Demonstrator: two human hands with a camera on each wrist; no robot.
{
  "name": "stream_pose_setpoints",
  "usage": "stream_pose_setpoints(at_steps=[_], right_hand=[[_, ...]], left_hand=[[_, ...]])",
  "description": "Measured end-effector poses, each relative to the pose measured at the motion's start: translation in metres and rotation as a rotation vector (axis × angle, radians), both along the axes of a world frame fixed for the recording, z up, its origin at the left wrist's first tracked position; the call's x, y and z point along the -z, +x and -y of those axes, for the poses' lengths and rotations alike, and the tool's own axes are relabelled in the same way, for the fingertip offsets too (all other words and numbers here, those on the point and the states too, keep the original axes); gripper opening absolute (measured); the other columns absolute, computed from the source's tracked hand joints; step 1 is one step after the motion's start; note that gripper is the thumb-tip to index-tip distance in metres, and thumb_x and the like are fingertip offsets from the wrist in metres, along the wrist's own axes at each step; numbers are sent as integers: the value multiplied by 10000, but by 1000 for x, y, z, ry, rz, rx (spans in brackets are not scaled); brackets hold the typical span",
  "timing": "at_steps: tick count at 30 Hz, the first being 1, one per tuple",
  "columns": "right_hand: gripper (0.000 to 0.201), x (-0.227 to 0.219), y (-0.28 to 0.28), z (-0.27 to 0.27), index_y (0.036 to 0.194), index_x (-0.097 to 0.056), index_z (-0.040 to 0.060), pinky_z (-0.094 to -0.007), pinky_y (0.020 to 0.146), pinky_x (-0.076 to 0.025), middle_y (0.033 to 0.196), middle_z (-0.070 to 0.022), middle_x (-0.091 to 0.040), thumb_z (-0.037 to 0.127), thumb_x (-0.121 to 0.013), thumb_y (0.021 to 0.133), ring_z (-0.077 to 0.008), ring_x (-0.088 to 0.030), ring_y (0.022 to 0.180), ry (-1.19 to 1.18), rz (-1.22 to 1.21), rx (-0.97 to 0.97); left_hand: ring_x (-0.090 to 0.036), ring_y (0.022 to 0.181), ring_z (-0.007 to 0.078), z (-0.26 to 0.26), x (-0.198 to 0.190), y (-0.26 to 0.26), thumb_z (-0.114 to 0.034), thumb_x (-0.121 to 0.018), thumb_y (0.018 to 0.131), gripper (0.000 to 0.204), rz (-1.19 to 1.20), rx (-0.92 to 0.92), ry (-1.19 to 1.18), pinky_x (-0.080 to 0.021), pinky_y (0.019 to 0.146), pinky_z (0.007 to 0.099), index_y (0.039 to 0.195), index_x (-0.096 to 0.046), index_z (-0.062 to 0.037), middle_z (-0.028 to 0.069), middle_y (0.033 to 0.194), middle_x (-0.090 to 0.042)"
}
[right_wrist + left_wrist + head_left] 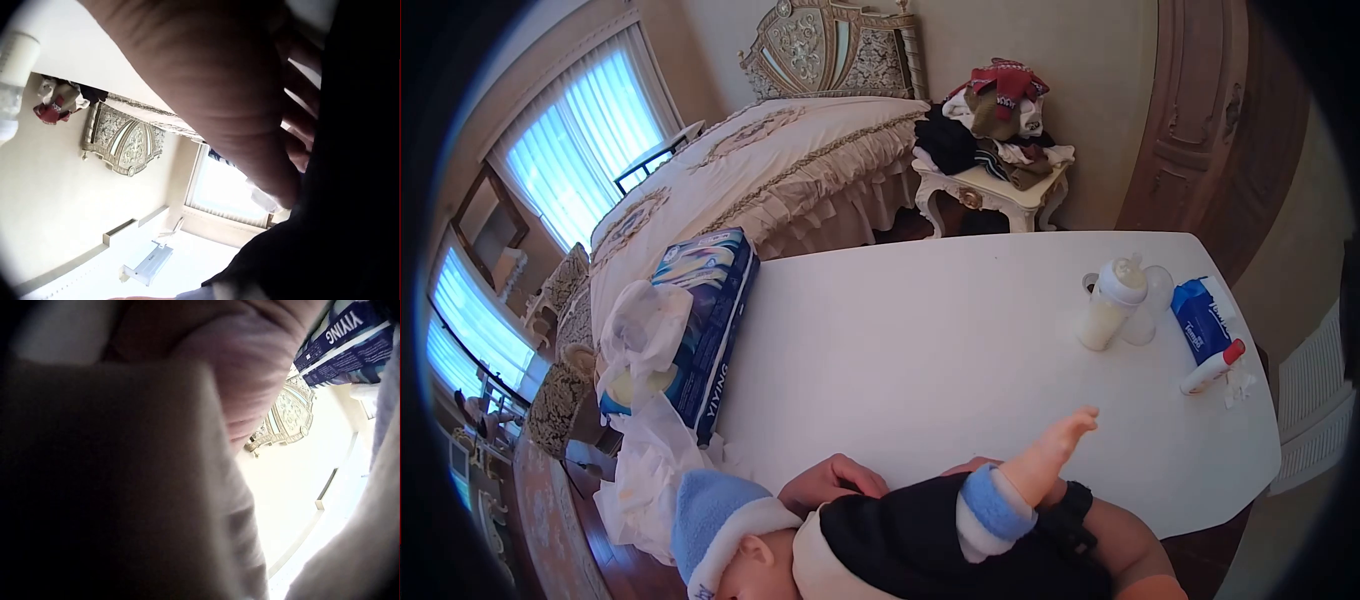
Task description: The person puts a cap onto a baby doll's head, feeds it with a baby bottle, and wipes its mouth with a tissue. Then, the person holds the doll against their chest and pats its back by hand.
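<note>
A baby doll [900, 540] in a black and cream outfit with a blue hat [722, 515] lies across the bottom of the head view, one bare arm [1045, 462] raised. Behind its upper body, my left hand [832, 482] holds it with fingers bent down out of sight. Most of my right hand [225, 87] is covered by the doll's arm in the head view; from the right wrist, its thumb and curled fingers grip the dark clothing [356, 156]. Pale cloth [231, 531] and my palm fill much of the left wrist view.
On the white table [900, 330] stand a milk bottle [1108, 310], a blue tissue pack [1200, 325] and a red-capped tube [1212, 368] at right. A blue diaper pack [725, 335] and crumpled white plastic [645, 480] lie left. Beyond are a bed [760, 160] and piled clothes [1000, 110].
</note>
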State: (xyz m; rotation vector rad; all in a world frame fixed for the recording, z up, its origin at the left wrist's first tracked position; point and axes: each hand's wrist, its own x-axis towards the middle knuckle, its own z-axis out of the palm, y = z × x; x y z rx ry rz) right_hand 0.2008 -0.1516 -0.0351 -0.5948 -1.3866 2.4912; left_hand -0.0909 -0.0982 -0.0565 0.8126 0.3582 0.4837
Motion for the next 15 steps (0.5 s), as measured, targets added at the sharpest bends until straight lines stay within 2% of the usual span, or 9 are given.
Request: stream_pose_setpoints(at_steps=[7, 9, 10, 12, 13, 15], right_hand=[[530, -31, -8, -2, 1217, -384, -26, -282, 976, -296, 1223, -97, -449, 50, -612, 745, -171, -427, 1113, 73, 33, -72], [431, -48, -15, 4, 751, -624, 7, -242, 703, -434, 787, -54, -605, -55, -790, 359, -148, -571, 782, -163, 55, 279], [431, -52, -17, 5, 751, -624, 7, -242, 703, -434, 787, -54, -605, -55, -790, 359, -148, -571, 782, -155, 56, 277], [410, -57, -21, 7, 768, -623, 4, -235, 719, -430, 788, -50, -601, -71, -776, 394, -140, -563, 808, 265, -109, 306], [410, -53, -18, 9, 768, -623, 4, -235, 719, -430, 788, -50, -601, -71, -776, 394, -140, -563, 808, 275, -105, 301], [410, -39, -6, 14, 777, -625, -1, -238, 738, -423, 863, -62, -604, -71, -775, 402, -143, -549, 853, 78, 223, 196]], left_hand=[[-553, 906, 224, 2, -6, -3, -30, -542, 787, 153, 28, -154, 55, -406, 834, 309, 905, -610, 41, 164, 943, -589], [-552, 907, 222, 0, -10, 4, -33, -541, 789, 157, 33, -194, 73, -405, 835, 306, 909, -608, 41, 161, 946, -588], [-551, 908, 220, 1, -12, 1, -35, -541, 790, 158, 35, -211, 80, -405, 835, 305, 912, -607, 41, 160, 947, -588], [-551, 909, 218, 2, -15, 9, -39, -539, 792, 161, 40, -247, 92, -404, 836, 303, 916, -605, 40, 158, 949, -588], [-550, 910, 217, 5, -15, 5, -41, -539, 793, 163, 46, -266, 99, -404, 836, 301, 918, -604, 40, 157, 951, -587], [-549, 912, 214, 8, -18, 7, -45, -538, 796, 166, 62, -307, 112, -403, 837, 299, 923, -603, 40, 155, 953, -587]])
